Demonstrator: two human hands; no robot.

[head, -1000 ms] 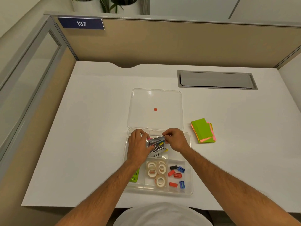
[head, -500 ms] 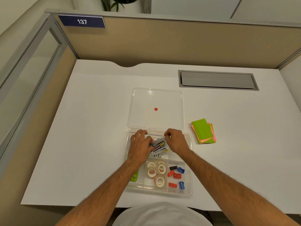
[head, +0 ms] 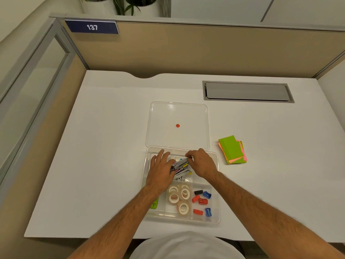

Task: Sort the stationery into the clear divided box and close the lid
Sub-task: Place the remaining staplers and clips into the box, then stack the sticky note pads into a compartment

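Observation:
The clear divided box lies open near the desk's front edge, its lid folded flat behind it. Inside are tape rolls, small red, blue and black sharpeners and a green item partly hidden under my left forearm. In the middle rear compartment lies a bundle of silver staplers with coloured ends. My left hand rests against its left end with fingers spread. My right hand pinches the top stapler at its right end.
A stack of green, pink and orange sticky notes lies on the white desk right of the box. A grey cable flap is set in the desk behind. Beige partitions close the back and left sides.
Both hands have lowered the stapler bundle deeper into the rear compartment, and the left fingers have spread out over it.

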